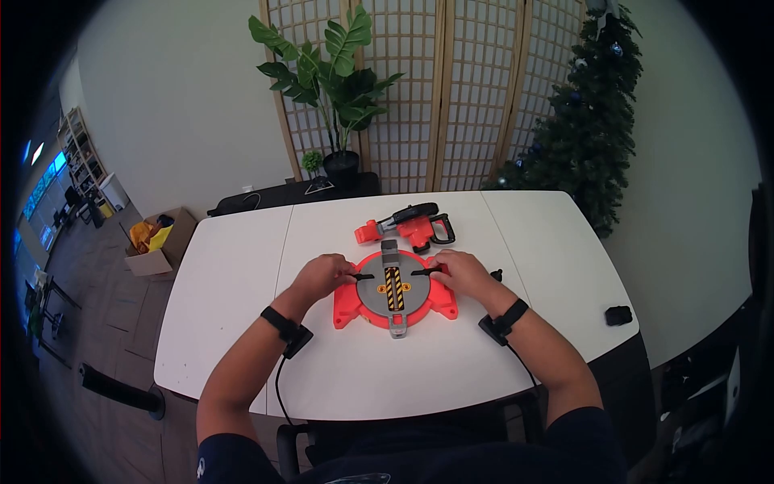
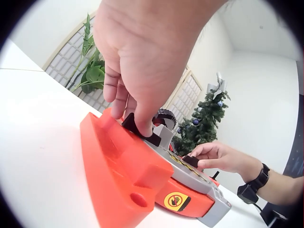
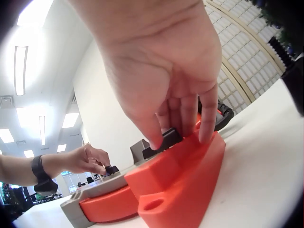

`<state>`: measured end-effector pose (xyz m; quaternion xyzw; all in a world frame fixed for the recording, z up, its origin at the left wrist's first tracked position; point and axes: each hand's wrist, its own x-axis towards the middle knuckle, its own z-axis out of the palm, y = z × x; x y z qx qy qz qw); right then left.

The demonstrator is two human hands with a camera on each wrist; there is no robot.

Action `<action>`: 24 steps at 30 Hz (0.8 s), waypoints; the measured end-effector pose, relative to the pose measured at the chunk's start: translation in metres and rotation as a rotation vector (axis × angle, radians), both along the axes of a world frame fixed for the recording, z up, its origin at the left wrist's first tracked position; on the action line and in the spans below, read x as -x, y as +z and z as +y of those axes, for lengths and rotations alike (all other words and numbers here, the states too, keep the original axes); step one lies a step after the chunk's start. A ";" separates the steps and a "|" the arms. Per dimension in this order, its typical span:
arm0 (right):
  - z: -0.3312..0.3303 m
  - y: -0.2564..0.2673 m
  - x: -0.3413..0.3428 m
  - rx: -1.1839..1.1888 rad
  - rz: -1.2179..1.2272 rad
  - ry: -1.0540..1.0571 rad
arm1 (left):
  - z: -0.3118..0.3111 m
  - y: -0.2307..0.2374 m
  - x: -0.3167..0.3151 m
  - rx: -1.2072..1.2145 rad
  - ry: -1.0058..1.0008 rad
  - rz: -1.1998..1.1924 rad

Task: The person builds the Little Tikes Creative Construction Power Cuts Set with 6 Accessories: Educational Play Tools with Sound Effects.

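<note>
A toy miter saw base lies in front of me in the head view, with orange feet (image 1: 347, 306) and a round grey turntable (image 1: 372, 300). Black-and-yellow stripes run down its middle. My left hand (image 1: 322, 276) pinches a black bar (image 2: 153, 138) between thumb and fingers at the turntable's left side. On the opposite side, my right hand (image 1: 466, 274) pinches a matching black bar (image 3: 164, 143). Both bars sit right at the base's upper surface. Behind the base lies the orange saw head (image 1: 416, 231) with its black blade guard and handle.
The white table (image 1: 226, 315) carries a small black part (image 1: 496, 276) beside my right hand and a black object (image 1: 618, 315) near the right edge. A cardboard box (image 1: 151, 263) stands on the floor at left. Beyond the table are a potted plant (image 1: 342, 165) and a decorated tree (image 1: 592, 121).
</note>
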<state>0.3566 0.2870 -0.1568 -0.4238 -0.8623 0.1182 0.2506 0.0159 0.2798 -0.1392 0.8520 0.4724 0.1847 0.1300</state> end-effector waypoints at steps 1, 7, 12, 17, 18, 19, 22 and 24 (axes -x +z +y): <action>0.000 0.002 0.000 0.000 0.000 0.000 | -0.002 0.004 -0.002 0.000 0.000 0.000; -0.002 0.024 -0.008 0.305 0.009 0.112 | -0.014 0.019 -0.013 0.098 0.026 0.087; 0.003 0.047 -0.017 0.380 0.090 0.081 | -0.023 0.023 -0.019 0.243 -0.006 0.055; 0.040 0.051 -0.038 0.300 0.163 0.021 | -0.023 0.017 -0.015 0.247 -0.052 0.124; 0.047 0.051 -0.041 0.273 0.161 -0.024 | -0.023 0.017 -0.015 0.227 -0.059 0.150; 0.054 0.050 -0.043 0.272 0.163 -0.024 | -0.024 0.018 -0.015 0.227 -0.059 0.152; 0.079 0.041 -0.049 0.218 0.090 -0.125 | -0.024 0.017 -0.015 0.220 -0.056 0.158; 0.096 0.033 -0.051 0.205 0.049 -0.158 | -0.023 0.014 -0.015 0.211 -0.051 0.161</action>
